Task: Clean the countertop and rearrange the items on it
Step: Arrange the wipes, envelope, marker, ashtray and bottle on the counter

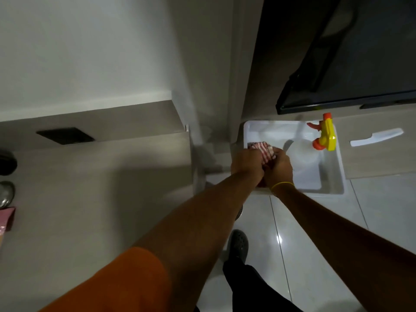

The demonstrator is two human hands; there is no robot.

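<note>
A red-and-white striped cloth [265,150] is bunched over the left part of a white plastic tub [335,176]. My left hand [246,164] and my right hand [279,170] are pressed together, both closed around the cloth. A clear spray bottle [308,161] with a yellow-and-orange trigger head lies inside the tub, to the right of my hands. The grey countertop [101,176] spreads out to the left, apart from the tub.
A white plastic knife-shaped piece [376,137] lies on a low wooden surface right of the tub. A dark screen [360,64] stands behind it. Dark round objects [6,163] and a pink packet [7,218] sit at the counter's left edge. White tiled floor lies below.
</note>
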